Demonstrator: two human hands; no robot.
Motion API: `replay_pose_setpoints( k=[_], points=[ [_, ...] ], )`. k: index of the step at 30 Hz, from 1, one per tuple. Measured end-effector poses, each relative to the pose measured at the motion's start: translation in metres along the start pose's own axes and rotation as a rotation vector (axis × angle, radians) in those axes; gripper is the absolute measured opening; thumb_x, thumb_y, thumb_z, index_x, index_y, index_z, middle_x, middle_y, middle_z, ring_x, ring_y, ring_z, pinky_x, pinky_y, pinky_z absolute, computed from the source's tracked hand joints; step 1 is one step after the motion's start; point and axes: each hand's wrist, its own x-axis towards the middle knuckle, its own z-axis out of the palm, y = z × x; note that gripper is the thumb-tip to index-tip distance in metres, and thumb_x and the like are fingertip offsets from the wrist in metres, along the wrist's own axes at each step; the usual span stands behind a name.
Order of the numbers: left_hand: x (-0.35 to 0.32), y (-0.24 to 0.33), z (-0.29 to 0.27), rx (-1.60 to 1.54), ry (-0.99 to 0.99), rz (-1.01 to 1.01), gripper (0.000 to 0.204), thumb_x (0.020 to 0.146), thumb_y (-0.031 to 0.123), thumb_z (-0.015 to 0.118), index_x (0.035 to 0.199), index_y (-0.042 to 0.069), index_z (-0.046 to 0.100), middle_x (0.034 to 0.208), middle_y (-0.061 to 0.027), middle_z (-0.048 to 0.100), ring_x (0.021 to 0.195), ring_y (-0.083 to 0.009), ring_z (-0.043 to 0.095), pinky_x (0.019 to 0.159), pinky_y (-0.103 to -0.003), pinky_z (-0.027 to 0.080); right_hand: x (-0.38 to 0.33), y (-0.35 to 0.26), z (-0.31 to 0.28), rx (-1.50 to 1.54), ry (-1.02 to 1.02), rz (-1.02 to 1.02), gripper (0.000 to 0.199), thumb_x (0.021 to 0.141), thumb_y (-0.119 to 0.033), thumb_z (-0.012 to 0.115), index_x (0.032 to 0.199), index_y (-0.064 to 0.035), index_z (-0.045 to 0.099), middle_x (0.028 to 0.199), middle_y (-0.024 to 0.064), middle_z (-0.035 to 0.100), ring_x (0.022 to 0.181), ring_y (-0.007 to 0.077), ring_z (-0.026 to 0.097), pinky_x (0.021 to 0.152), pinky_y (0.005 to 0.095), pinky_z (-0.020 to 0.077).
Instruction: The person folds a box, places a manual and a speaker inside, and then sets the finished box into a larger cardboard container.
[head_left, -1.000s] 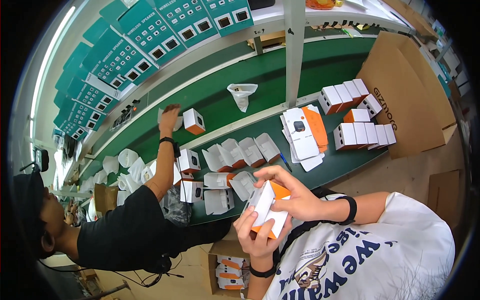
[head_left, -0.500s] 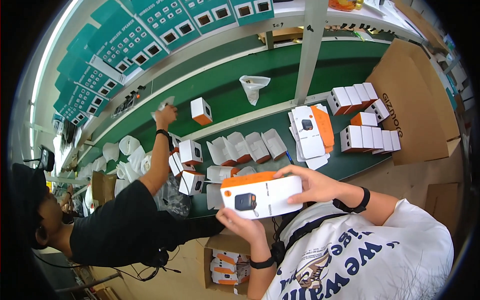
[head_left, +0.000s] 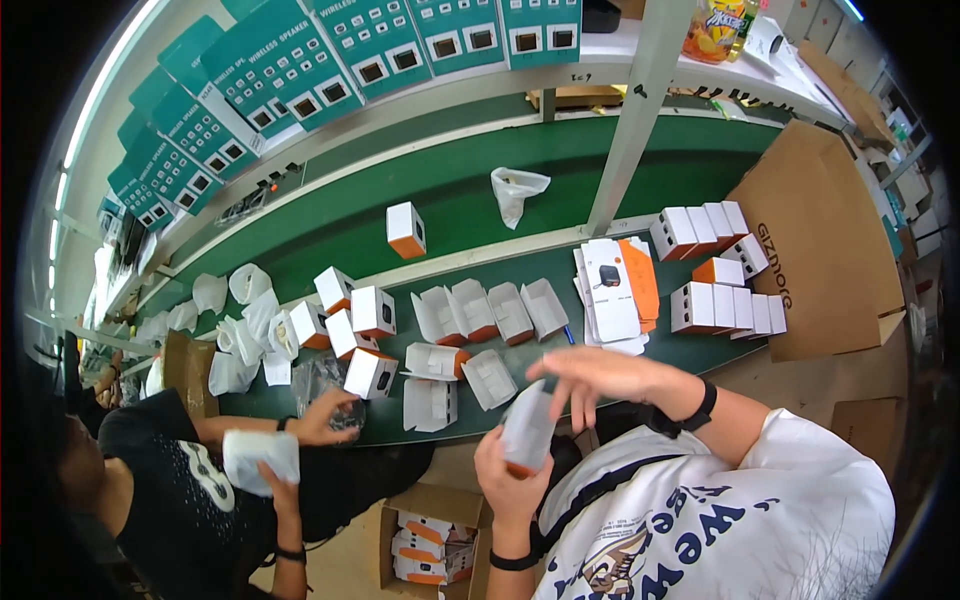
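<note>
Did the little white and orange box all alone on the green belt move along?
Yes. The lone white and orange box slid left along the green belt, ending farther from the grey post than a second ago.

The small white-and-orange carton [head_left: 527, 432] looks like smooth, slightly glossy printed card. The desk [head_left: 640, 370] has a matt green covering, the big box [head_left: 820, 250] beside it is rough brown corrugated cardboard, and the bag [head_left: 517, 190] is thin, crinkled clear plastic.

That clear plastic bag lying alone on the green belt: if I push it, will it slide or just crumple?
The plastic bag looks thin and crinkled, so probably floppy and very light. A push would likely crumple it rather than slide it.
</note>
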Motion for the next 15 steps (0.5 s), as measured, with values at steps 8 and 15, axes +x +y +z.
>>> replay_pose_setpoints(
  k=[8,15],
  points=[
    [-0.03,0.002,-0.019,-0.29,0.055,-0.277,0.119,0.069,0.002,0.081,0.158,0.007,0.003,0.148,-0.0268,0.034,0.13,-0.0371,0.048,0.107,-0.047,0.043,0.118,-0.094,-0.151,-0.787,1.123,-0.426,0.049,0.082,-0.023,0.07,0.127,-0.007,0.058,0.12,0.0175,0.063,0.113,0.034,0.062,0.095,0.0428,0.052],
    [-0.034,0.036,-0.008,-0.055,0.142,-0.443,0.1,0.072,0.009,0.081,0.153,0.005,0.023,0.14,-0.0211,0.045,0.129,-0.0345,0.048,0.107,-0.048,0.043,0.242,-0.087,-0.242,-0.943,1.016,-0.09,0.103,0.074,-0.017,0.081,0.158,-0.0279,0.023,0.165,0.0186,0.014,0.141,0.0506,0.035,0.108,0.0623,0.0396]
  ],
)
